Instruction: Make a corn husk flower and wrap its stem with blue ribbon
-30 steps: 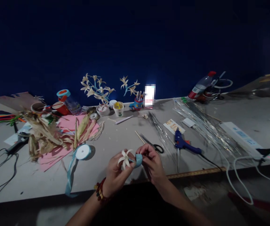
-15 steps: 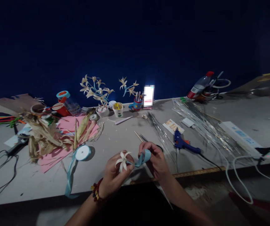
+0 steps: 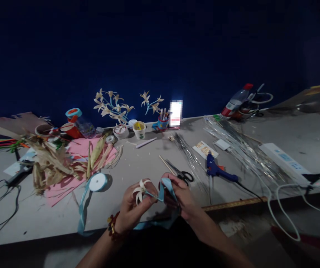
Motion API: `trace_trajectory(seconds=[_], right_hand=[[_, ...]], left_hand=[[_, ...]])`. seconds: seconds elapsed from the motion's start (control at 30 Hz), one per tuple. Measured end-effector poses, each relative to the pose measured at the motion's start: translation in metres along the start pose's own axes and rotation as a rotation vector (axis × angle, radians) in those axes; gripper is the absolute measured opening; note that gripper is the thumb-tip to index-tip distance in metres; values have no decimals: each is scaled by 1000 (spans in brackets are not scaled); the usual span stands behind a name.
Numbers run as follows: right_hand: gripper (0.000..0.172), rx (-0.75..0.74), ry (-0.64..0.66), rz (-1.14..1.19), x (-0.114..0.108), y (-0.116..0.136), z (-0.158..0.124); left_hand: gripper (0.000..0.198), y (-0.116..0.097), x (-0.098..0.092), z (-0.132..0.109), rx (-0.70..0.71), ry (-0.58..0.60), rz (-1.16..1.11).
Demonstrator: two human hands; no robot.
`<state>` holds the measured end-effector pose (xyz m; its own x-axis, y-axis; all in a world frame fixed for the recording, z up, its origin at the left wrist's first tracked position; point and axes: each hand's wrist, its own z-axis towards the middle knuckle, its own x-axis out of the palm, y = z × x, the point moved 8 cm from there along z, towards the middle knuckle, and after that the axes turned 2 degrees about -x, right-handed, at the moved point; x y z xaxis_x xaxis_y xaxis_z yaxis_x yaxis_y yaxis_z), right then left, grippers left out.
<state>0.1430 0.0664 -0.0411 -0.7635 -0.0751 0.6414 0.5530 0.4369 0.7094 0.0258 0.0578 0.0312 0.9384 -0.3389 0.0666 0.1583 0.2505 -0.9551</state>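
My left hand (image 3: 134, 203) is closed around the stem of a cream handmade flower (image 3: 140, 191), whose petals point up and to the left. Light blue ribbon (image 3: 162, 190) runs from the stem across to my right hand (image 3: 182, 196), which pinches it with closed fingers. More of that ribbon hangs below, along the table's front edge. Just beyond my right hand lie black-handled scissors (image 3: 182, 175) beside a thin wooden stick (image 3: 166, 163). To the left of my hands sits a spool of light blue ribbon (image 3: 97, 182), its loose end trailing toward the table edge.
Dried husks (image 3: 54, 163) lie on pink paper (image 3: 62, 190) at left. Finished flower sprays (image 3: 112, 106) stand at the back. At right are a blue glue gun (image 3: 218, 169), wire bundles (image 3: 187, 152), a power strip (image 3: 282, 160) and a wooden ruler (image 3: 235, 204).
My right hand has shifted slightly left and down, uncovering the scissors. The flower has tilted left, and a length of ribbon now hangs along the table edge below my hands.
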Motion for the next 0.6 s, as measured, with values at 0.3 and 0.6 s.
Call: trace_trajectory(seconds=[0.3, 0.6], right_hand=[[39, 80, 1, -95, 2, -13, -6], [42, 220, 201, -119, 17, -27, -9]], left_hand=[[18, -3, -2, 0, 24, -44, -27], [10, 3, -4, 2, 105, -59, -61]])
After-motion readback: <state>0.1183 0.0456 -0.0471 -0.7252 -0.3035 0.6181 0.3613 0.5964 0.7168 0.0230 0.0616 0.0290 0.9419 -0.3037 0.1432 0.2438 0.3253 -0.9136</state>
